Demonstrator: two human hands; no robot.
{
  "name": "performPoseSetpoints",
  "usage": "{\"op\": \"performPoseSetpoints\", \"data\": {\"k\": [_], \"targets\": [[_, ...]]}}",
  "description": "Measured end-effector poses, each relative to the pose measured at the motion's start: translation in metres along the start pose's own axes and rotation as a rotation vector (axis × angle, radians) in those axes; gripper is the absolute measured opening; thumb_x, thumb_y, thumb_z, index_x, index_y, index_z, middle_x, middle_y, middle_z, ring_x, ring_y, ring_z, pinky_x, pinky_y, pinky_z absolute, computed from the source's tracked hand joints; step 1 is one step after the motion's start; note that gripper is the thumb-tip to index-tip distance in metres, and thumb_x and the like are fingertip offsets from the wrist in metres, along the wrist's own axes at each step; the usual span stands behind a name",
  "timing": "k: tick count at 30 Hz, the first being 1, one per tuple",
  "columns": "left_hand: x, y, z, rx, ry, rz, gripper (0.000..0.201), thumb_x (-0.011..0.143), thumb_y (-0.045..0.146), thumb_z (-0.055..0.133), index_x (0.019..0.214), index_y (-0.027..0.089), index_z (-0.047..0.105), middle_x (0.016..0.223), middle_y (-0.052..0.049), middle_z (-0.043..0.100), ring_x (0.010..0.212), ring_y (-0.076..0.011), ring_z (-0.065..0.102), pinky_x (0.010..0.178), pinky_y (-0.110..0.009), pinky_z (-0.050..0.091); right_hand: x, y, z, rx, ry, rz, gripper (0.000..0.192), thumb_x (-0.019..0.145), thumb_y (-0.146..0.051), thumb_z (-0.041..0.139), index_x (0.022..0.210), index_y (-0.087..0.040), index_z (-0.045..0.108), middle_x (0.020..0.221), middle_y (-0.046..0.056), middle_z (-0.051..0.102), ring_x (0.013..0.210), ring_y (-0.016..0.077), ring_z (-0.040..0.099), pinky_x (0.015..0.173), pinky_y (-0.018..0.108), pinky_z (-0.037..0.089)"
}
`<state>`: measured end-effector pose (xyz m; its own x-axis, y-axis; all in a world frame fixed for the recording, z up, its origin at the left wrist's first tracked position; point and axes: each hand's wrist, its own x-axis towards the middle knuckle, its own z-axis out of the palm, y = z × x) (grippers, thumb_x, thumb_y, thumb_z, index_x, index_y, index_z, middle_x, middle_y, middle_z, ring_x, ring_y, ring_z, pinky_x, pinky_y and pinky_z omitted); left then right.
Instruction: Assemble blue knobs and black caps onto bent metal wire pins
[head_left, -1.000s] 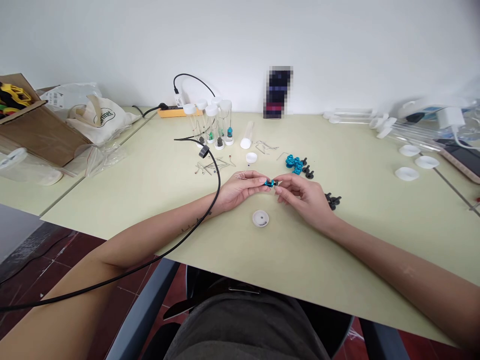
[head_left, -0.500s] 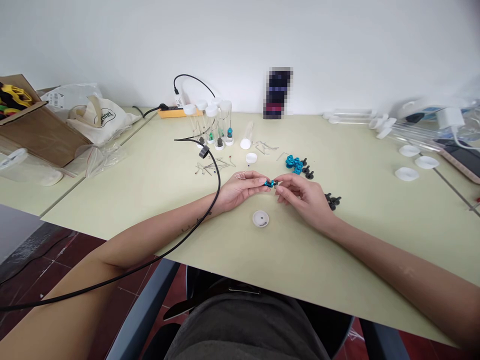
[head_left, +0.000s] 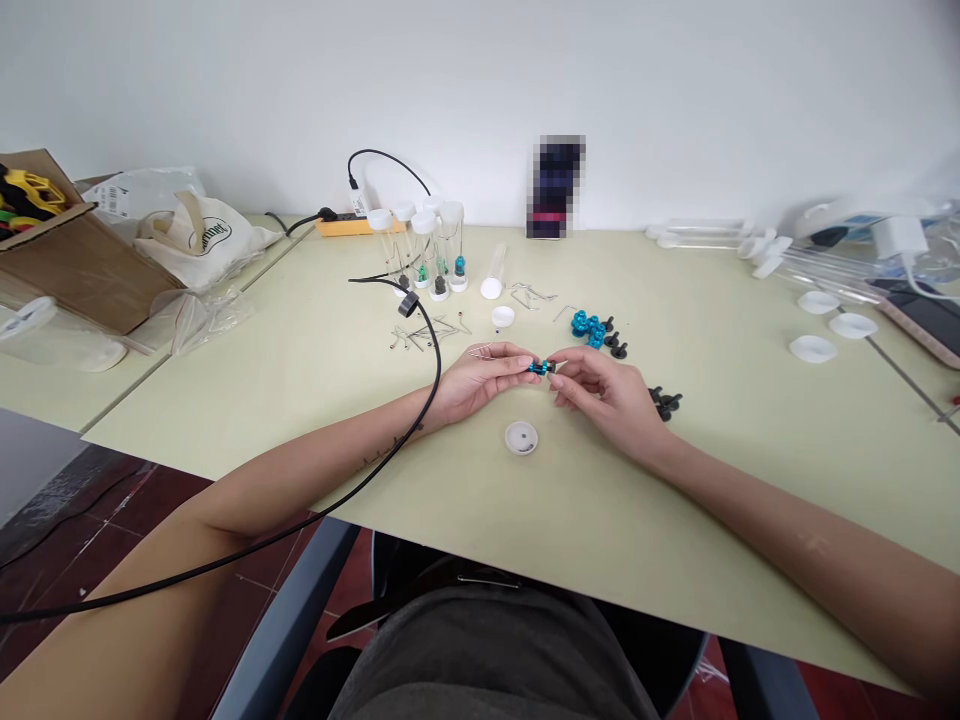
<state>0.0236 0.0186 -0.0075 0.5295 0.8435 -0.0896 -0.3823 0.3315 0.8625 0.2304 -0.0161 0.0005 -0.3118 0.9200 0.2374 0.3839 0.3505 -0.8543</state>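
My left hand [head_left: 484, 378] and my right hand [head_left: 606, 392] meet over the middle of the pale green table [head_left: 300, 390]. Between their fingertips they pinch a small blue metal part with a black piece on its right end [head_left: 540, 367]. My left hand also holds a thin bent wire [head_left: 480, 350] under its fingers. A white cap [head_left: 521, 438] with a small dark piece in it lies just in front of my hands. Blue parts [head_left: 588, 327] and black screws [head_left: 616, 345] lie just beyond my right hand, and more black screws [head_left: 665, 401] to its right.
Capped clear tubes [head_left: 424, 250] stand behind, with one tube [head_left: 494, 270] lying down and loose wire pins [head_left: 424, 332] near them. A black cable [head_left: 427, 370] crosses my left forearm. A cardboard box [head_left: 67, 250] and bags lie far left; white lids [head_left: 814, 347], tubes and a phone far right.
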Motion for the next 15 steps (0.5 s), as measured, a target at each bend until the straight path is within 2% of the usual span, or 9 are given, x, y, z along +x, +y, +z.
{"op": "performPoseSetpoints", "data": {"k": [15], "targets": [[0.0009, 0.0000, 0.0008, -0.001, 0.000, 0.003, 0.015, 0.075, 0.020, 0.076, 0.087, 0.011, 0.073, 0.090, -0.004, 0.071, 0.083, -0.0109, 0.067, 0.096, -0.028, 0.047, 0.0003, -0.0010, -0.0004, 0.015, -0.004, 0.008, 0.026, 0.092, -0.044, 0.054, 0.110, -0.026, 0.060, 0.078, 0.001, 0.065, 0.068, 0.0167, 0.067, 0.063, 0.030, 0.056]]}}
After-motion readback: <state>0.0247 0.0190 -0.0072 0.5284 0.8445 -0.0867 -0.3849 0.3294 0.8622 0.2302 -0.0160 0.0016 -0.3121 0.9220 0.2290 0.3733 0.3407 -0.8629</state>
